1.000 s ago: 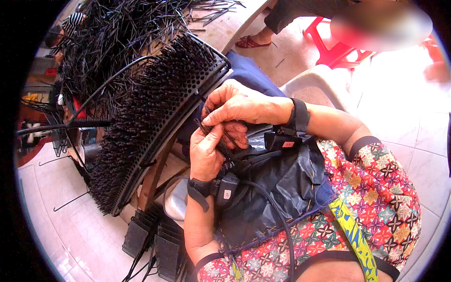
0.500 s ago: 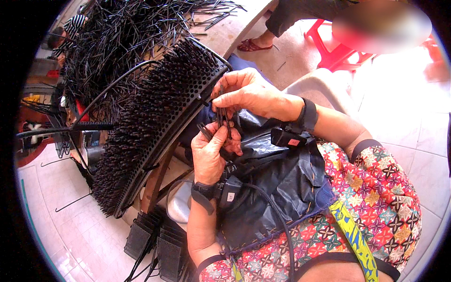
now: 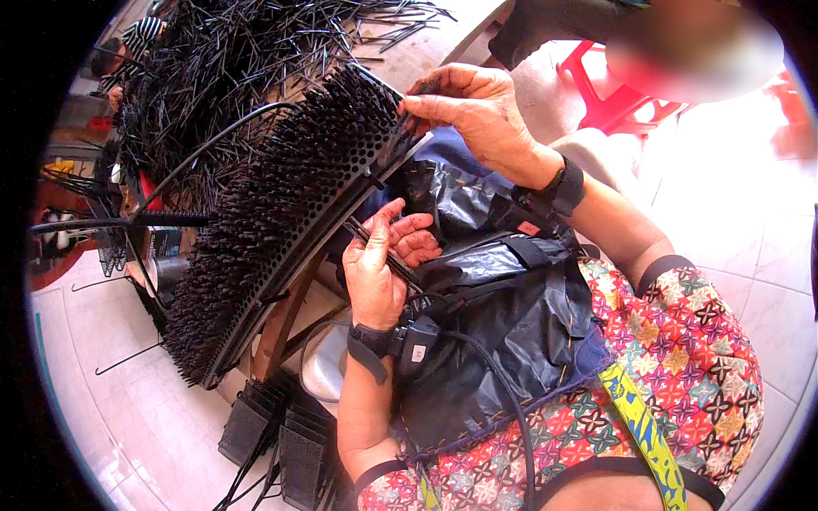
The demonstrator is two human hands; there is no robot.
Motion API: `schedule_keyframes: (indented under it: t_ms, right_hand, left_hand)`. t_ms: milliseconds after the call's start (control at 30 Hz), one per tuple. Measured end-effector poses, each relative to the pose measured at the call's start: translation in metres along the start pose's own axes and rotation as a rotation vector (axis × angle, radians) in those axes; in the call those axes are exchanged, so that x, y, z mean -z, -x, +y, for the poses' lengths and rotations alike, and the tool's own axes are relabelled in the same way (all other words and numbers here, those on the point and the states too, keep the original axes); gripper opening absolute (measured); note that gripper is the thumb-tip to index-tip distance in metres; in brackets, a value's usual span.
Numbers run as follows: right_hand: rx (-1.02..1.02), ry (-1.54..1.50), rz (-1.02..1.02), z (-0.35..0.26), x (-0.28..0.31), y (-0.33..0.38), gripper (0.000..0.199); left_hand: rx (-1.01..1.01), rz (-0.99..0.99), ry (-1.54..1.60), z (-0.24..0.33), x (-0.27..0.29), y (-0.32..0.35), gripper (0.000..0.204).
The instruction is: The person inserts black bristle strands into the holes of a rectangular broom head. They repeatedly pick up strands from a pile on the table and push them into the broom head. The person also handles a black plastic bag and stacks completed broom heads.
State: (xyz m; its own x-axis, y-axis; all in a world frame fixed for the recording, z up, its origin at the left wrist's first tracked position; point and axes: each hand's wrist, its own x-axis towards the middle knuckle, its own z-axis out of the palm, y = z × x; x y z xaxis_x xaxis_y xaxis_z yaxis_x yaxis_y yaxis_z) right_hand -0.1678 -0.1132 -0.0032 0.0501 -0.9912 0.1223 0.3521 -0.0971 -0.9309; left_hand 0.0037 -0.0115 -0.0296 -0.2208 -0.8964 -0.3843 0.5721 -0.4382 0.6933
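Beyond the rack (image 3: pixel 345 177), on its far side, a table (image 3: pixel 409 68) lay under a tangled heap (image 3: pixel 204 85) of black sticks. Pale floor tiles (image 3: pixel 699 213) spread right of the rack and also below its left end; a red stool (image 3: pixel 588 77) and another person's dark trouser leg (image 3: pixel 545 32) were well off to its upper right. Dark mesh blocks (image 3: pixel 302 451) stood below the rack, and a black apron (image 3: pixel 511 315) covered the lap to its right. The rack itself bristled with dark pegs (image 3: pixel 256 196), its near edge showing bare holes. Just right of the rack's near edge, the left hand (image 3: pixel 375 277) held a few thin black rods (image 3: pixel 403 270) across the palm, thumb up, other fingers loosely curled. At the rack's upper right end, the right hand (image 3: pixel 490 115) had thumb and forefinger nearly together beside the pegs; blur hid whether they gripped anything. Half a second earlier both hands had met right of the rack, the right fingers at the rods; since then the right hand had risen to the rack's end, while the left stayed near its edge.
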Motion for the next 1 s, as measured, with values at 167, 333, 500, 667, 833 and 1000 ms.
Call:
schedule_keyframes:
  t_ms: [167,333,500,667,833,1000]
  right_hand:
    - [0.190,0.396,-0.013,0.002,-0.007,-0.008,0.010]
    - [0.277,0.377,-0.093,0.005,-0.013,-0.009,0.011]
    - [0.314,0.435,-0.188,0.010,-0.015,-0.012,0.013]
    - [0.474,0.556,-0.305,0.012,-0.015,-0.018,0.012]
    - [0.547,0.617,-0.493,0.006,-0.019,-0.025,0.013]
    - [0.591,0.684,-0.646,0.004,-0.021,-0.037,0.013]
  left_hand:
    - [0.002,0.004,0.012,0.001,0.001,0.001,0.035]
    - [0.007,0.011,0.010,0.000,0.002,0.000,0.036]
    - [0.006,0.032,-0.015,0.001,0.001,-0.001,0.038]
    - [0.002,0.027,-0.008,0.000,0.000,-0.001,0.038]
    - [0.016,0.023,-0.032,0.001,0.004,0.000,0.037]
    - [0.013,0.027,-0.029,-0.001,0.006,-0.001,0.036]
